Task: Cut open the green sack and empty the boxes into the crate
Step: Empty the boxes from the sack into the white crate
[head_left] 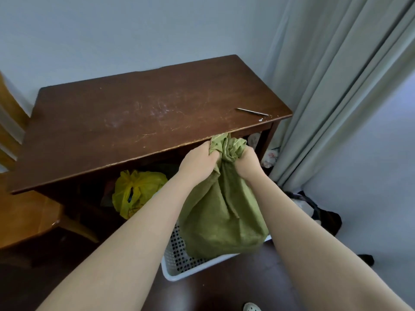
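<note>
Sack (224,216) hangs over the white crate (177,263), its bottom apparently just inside the rim. 2 hands grip the bunched neck: left hand (197,162) and right hand (247,163) side by side, fingers curled tight into the folds. Best to let the crate take the weight before freeing 1 hand for the thin metal tool (252,111) on the scratched brown table (134,113). The cloth looks coarse, matte, olive green and bulging; the crate is perforated plastic.

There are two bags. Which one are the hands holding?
The green sack, gripped at its bunched top by the left hand and right hand. The yellow bag sits untouched under the table.
</note>
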